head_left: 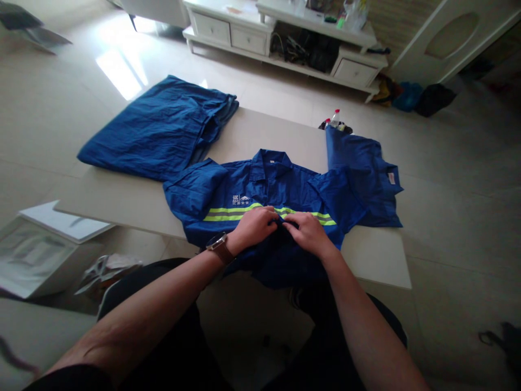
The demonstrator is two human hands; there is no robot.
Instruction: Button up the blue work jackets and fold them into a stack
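A blue work jacket (293, 187) with a collar, a white chest logo and a yellow-green reflective stripe lies face up before me. Its lower part hangs over the table's near edge toward my lap. My left hand (257, 221), with a watch at the wrist, pinches the front placket just below the stripe. Close beside it, almost touching, my right hand (304, 231) grips the same front edge from the other side. Whether a button sits between the fingers is hidden. Both sleeves spread out to the sides.
Folded blue cloth (150, 130) covers the table's left end. Another folded blue garment (358, 163) with a collar label lies at the right, under the jacket's sleeve. Bottles with red caps (335, 117) stand behind the white table (378, 255). A white cabinet (248, 41) is farther back.
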